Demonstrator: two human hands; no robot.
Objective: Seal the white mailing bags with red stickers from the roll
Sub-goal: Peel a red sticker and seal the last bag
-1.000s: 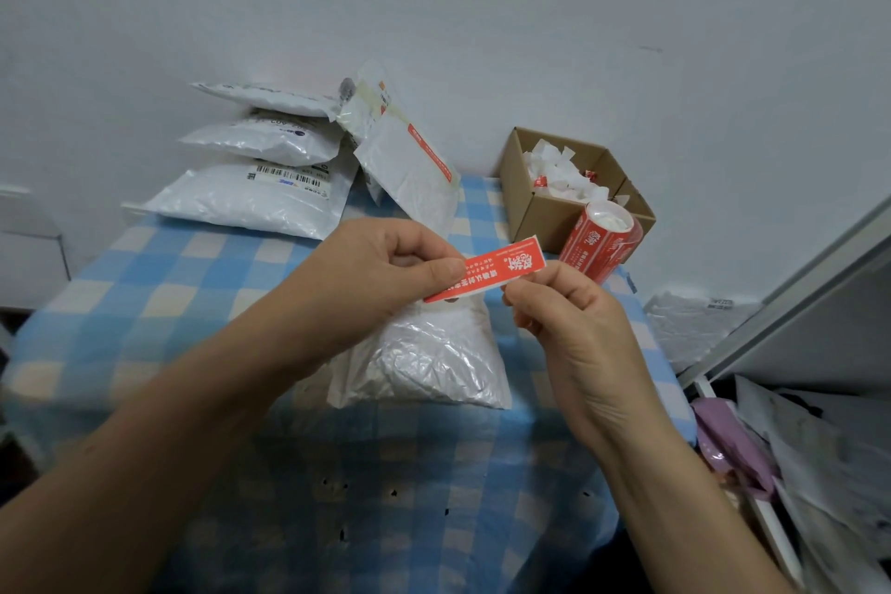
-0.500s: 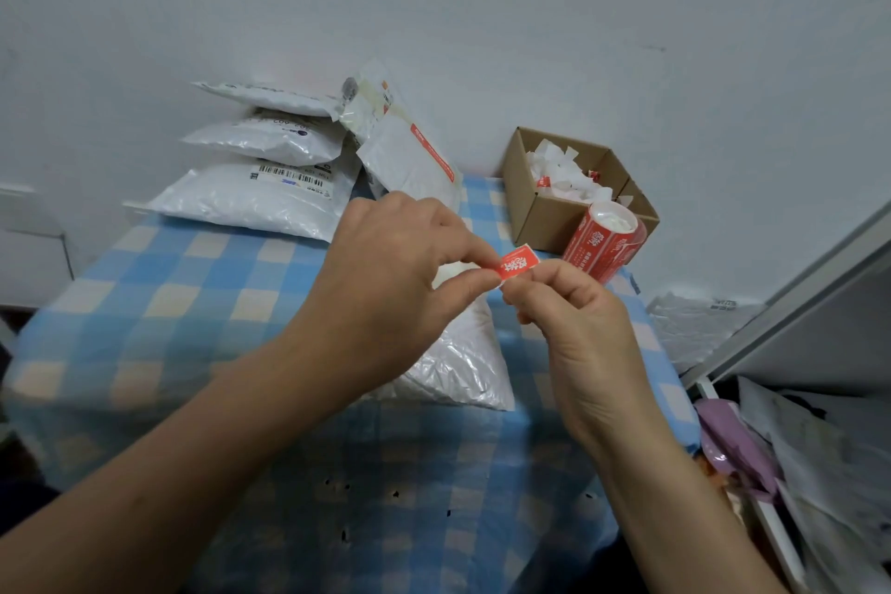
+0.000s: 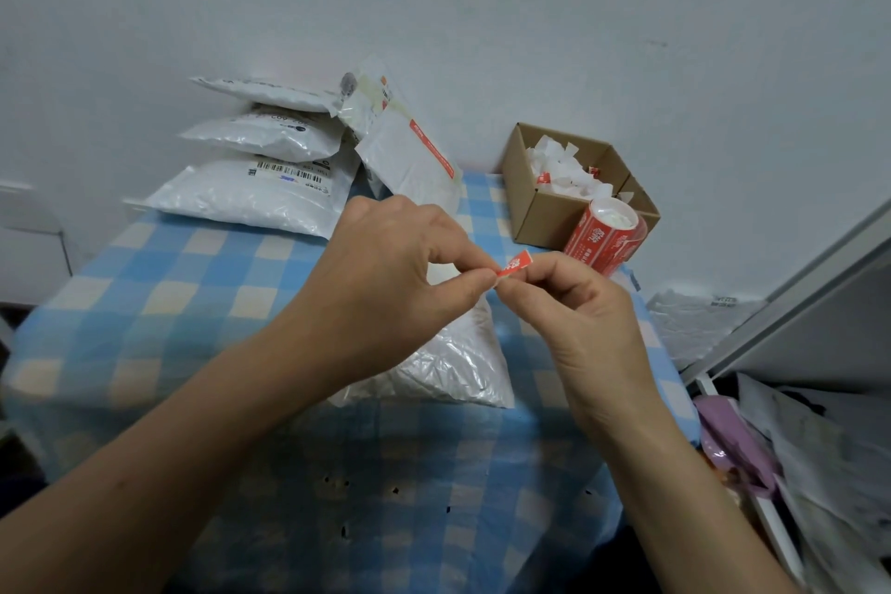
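Note:
Both hands meet above the table and pinch one red sticker (image 3: 515,265), of which only a short end shows. My left hand (image 3: 400,275) holds it between thumb and forefinger from the left, my right hand (image 3: 573,304) from the right. Under them lies a white mailing bag (image 3: 453,362) on the blue checked tablecloth (image 3: 159,285). The red sticker roll (image 3: 602,239) stands beside the cardboard box, just beyond my right hand. More white mailing bags (image 3: 255,195) are stacked at the back left, and one bag with a red strip (image 3: 410,164) leans against them.
An open cardboard box (image 3: 540,207) holding white backing scraps stands at the back right by the wall. To the right of the table are a grey shelf edge (image 3: 790,304), papers and a purple bag (image 3: 733,444) lower down.
The long red sticker held stretched between both hands a second ago now shows only a short end. My left hand has moved right and closed in against my right fingertips.

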